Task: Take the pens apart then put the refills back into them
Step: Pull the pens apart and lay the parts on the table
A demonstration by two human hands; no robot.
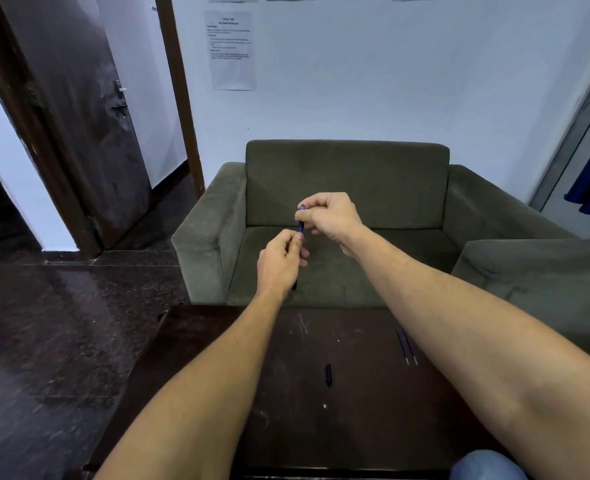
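Both arms stretched out over a dark table (321,427). Right hand (333,216) pinching the upper part of a blue pen (301,220), left hand (279,263) closed around its lower end. On the table: 2 refills (406,346) side by side, 1 black cap (328,375). Green armchair (347,188) beyond.

Both bare forearms reach far forward and come together at the middle. The right hand (331,216) is higher, its fingers curled closed in a pinch. The left hand (279,261) is just below it, also closed, thumb against fingers.
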